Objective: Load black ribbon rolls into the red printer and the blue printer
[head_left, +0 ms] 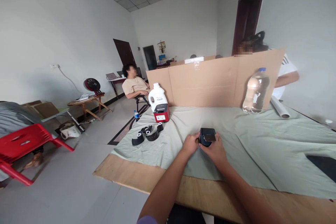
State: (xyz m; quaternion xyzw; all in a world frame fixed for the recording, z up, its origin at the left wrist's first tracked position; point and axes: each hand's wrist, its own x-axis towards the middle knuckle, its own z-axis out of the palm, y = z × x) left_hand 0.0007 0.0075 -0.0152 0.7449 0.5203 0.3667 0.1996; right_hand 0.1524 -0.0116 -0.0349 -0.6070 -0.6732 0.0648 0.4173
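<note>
A small dark, box-shaped thing [205, 133] sits between my hands over the green cloth; its exact kind is not clear. My left hand [191, 142] grips its left side, fingers closed against the edge. My right hand [215, 148] closes round its right and near side, the fingers at a flat brownish piece [210, 138] on its front. Whether that piece is attached or separate, I cannot tell. To the left lie several curled black strips [152, 135] with small white round ends. Behind them stands a red and black box [161, 114] in front of a white handled jug [156, 94].
A green cloth [181, 122] covers most of the wooden table [126, 173]. A cardboard panel [204, 84] stands along the far edge. A large clear bottle [256, 92] and a white roll [280, 107] are at the right. People sit beyond the panel and at the left.
</note>
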